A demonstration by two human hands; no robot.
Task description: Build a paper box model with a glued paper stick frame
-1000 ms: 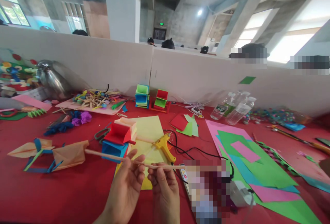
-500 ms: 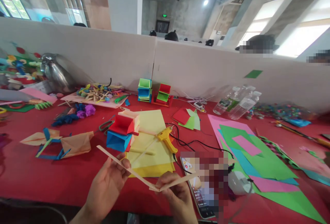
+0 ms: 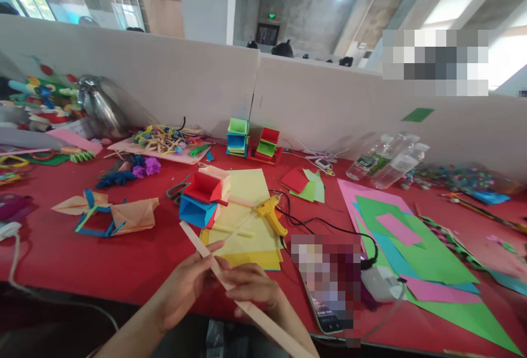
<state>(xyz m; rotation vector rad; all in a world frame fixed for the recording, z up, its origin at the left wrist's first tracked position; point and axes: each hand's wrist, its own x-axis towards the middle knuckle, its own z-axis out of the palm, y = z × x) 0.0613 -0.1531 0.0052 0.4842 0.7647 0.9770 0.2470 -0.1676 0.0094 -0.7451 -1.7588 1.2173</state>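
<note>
A long, narrow peach-coloured paper strip [image 3: 198, 241] slants from the middle of the view down to the right, over the front edge of the table. My left hand [image 3: 187, 284] pinches its upper part between thumb and fingers. Lower down, my right hand [image 3: 259, 286] has its fingers closed on the same strip. Just beyond my hands lie yellow paper sheets [image 3: 247, 188] and a yellow hot glue gun [image 3: 270, 215]. Red and blue folded-paper boxes [image 3: 197, 211] stand to the left of the sheets, with scissors [image 3: 177, 192] beside them.
A phone [image 3: 325, 314], partly blurred out, lies right of my hands beside a white charger [image 3: 381, 284]. Black cable runs behind it. Green and pink paper sheets [image 3: 428, 248] cover the right side. Plastic bottles [image 3: 399, 166] and a metal jug [image 3: 101, 108] stand along the white partition [image 3: 185, 78].
The strip was bent in a V at my right hand; now it runs nearly straight. My hands have moved closer together, and the view has shifted slightly.
</note>
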